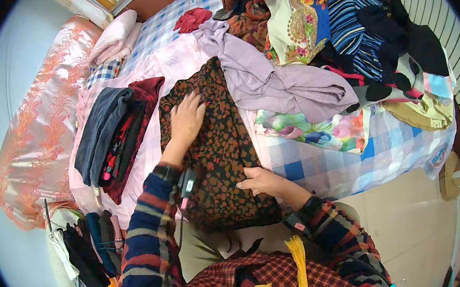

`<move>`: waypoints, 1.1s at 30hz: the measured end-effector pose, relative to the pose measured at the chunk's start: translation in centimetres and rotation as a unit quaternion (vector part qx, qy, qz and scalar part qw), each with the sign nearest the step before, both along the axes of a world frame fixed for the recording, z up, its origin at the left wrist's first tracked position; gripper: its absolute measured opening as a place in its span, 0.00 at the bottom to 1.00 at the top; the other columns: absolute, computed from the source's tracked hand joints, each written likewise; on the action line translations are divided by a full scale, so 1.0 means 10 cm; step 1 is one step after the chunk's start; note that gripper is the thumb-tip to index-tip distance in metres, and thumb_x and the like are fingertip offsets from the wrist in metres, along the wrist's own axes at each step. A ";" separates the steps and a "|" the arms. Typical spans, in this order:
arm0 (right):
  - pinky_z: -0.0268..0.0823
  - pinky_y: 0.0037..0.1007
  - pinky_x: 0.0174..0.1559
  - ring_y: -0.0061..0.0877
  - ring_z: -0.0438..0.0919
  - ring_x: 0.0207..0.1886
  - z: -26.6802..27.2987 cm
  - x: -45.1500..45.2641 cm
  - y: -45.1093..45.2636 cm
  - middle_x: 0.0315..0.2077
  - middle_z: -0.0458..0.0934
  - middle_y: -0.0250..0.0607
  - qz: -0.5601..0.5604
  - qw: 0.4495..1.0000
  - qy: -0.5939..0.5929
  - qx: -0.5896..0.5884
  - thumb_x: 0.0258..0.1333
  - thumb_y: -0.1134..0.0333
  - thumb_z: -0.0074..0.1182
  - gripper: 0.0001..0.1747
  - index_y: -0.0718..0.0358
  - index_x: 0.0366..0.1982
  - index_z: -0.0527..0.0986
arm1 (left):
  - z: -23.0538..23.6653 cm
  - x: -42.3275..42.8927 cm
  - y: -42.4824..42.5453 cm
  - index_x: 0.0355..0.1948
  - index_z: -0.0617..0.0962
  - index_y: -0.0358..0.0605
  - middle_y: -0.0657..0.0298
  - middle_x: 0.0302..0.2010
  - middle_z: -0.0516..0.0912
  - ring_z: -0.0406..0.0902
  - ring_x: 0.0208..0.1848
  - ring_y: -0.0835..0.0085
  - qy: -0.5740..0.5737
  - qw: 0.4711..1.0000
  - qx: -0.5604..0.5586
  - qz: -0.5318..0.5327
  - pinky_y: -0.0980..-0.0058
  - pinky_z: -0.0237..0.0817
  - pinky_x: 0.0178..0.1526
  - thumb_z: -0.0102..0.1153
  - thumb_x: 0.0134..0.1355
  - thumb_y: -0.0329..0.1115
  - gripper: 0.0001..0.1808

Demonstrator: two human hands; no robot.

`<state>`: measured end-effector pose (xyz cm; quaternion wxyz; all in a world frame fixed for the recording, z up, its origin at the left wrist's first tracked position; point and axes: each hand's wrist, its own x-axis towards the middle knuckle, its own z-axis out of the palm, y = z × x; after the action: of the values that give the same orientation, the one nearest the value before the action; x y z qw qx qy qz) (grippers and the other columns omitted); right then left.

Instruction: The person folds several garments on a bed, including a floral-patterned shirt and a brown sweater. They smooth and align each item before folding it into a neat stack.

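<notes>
A dark garment with a rust-brown floral print (214,153) lies flattened in front of me, its near end at the bed's edge by my lap. My left hand (187,118) rests on its upper left part, palm down, with the fingers spread. At the lower right of the same garment, my right hand (265,181) touches the cloth along a lengthwise fold. Whether its fingers pinch the fabric cannot be made out. Left of the garment is a stack of folded clothes (105,135), with a dark grey-blue piece on top and red and black ones beside it.
Right of the garment lies a crumpled lilac knit (255,65), partly over a flowered cloth (312,130). A heap of mixed clothes (339,27) fills the back right. A pink satin bundle (43,129) stands at left, above rolled garments (93,246). A red cloth (192,19) lies farther back.
</notes>
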<state>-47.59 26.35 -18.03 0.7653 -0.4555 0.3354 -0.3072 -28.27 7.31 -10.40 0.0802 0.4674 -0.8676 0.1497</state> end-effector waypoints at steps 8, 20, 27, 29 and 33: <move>0.61 0.20 0.29 0.15 0.67 0.28 0.05 -0.09 0.01 0.28 0.69 0.27 0.026 0.999 -0.034 0.033 0.57 0.61 0.54 0.15 0.63 0.40 0.70 | -0.50 -0.56 -0.59 0.61 0.66 0.44 0.55 0.65 0.61 0.58 0.66 0.55 0.015 0.990 0.141 0.022 0.41 0.55 0.56 0.40 0.64 0.52 0.30; 0.62 0.21 0.33 0.15 0.69 0.32 0.06 -0.06 -0.02 0.31 0.72 0.27 0.019 0.998 -0.024 0.055 0.55 0.64 0.54 0.16 0.60 0.45 0.71 | -0.90 -0.51 -1.37 0.64 0.61 0.50 0.55 0.70 0.53 0.45 0.71 0.49 -0.050 0.983 0.178 0.002 0.45 0.46 0.65 0.35 0.68 0.46 0.25; 0.61 0.21 0.32 0.16 0.68 0.30 0.11 -0.06 -0.01 0.30 0.72 0.26 0.013 0.999 0.031 0.024 0.53 0.57 0.56 0.21 0.60 0.46 0.72 | -0.32 -0.37 -0.45 0.63 0.63 0.47 0.54 0.68 0.55 0.51 0.70 0.53 0.142 0.985 0.088 -0.044 0.48 0.48 0.64 0.38 0.67 0.46 0.26; 0.62 0.21 0.31 0.16 0.67 0.29 0.08 -0.06 -0.01 0.30 0.72 0.26 0.002 0.999 0.035 0.022 0.53 0.59 0.57 0.20 0.61 0.45 0.72 | -0.30 -0.16 0.36 0.65 0.61 0.49 0.55 0.69 0.53 0.49 0.70 0.55 0.136 0.988 -0.003 -0.077 0.45 0.45 0.64 0.38 0.67 0.48 0.28; 0.63 0.20 0.29 0.14 0.70 0.29 0.02 0.00 -0.01 0.30 0.73 0.25 -0.043 0.994 0.089 0.044 0.51 0.62 0.58 0.17 0.60 0.43 0.72 | -0.36 0.08 1.45 0.65 0.61 0.51 0.56 0.69 0.54 0.46 0.71 0.57 0.004 0.992 0.125 -0.005 0.45 0.40 0.66 0.39 0.66 0.50 0.29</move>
<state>-47.61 26.27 -17.80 0.7377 -0.4320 0.4349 -0.2829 -27.47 21.78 -14.03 0.0258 0.4699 -0.8815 0.0377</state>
